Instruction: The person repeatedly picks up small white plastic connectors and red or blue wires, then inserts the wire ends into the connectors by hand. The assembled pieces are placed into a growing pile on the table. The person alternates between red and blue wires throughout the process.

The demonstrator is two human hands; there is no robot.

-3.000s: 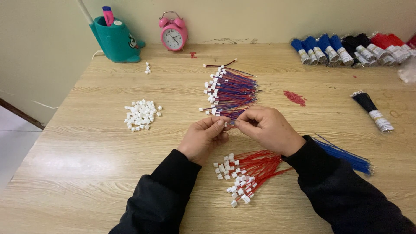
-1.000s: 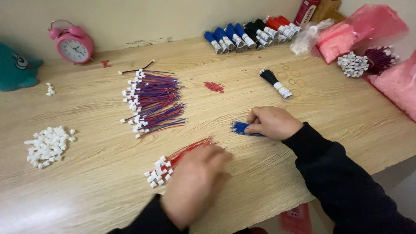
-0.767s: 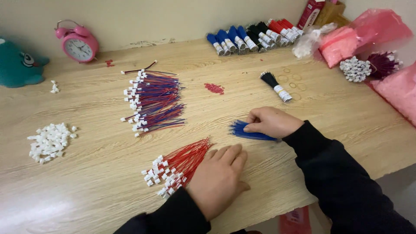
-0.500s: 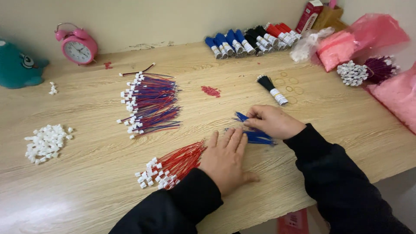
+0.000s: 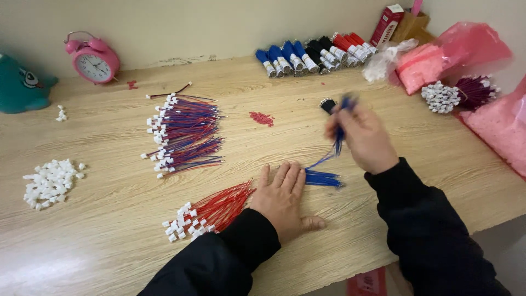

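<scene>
My left hand [image 5: 285, 197] lies flat on the wooden table [image 5: 109, 263], fingers spread, pressing on the near end of a bundle of blue wires [image 5: 323, 178]. My right hand [image 5: 364, 137] is raised above the table, blurred, pinching a blue wire [image 5: 338, 137] that trails down toward the bundle. A bundle of red wires with white connectors [image 5: 211, 211] lies just left of my left hand. Farther left sits a larger pile of red-and-blue wires with white connectors [image 5: 183, 134].
Loose white connectors [image 5: 49, 181] lie at the left. A pink alarm clock [image 5: 93, 57] and teal holder [image 5: 19, 85] stand at the back left. Blue, black and red wire bundles [image 5: 312, 52] line the back. Pink bags [image 5: 438, 55] and a purple wire bundle [image 5: 460, 93] sit right.
My left hand came forward and settled flat on the blue wire bundle. My right hand lifted off the table, pulling a blue wire upward. The view shifted slightly.
</scene>
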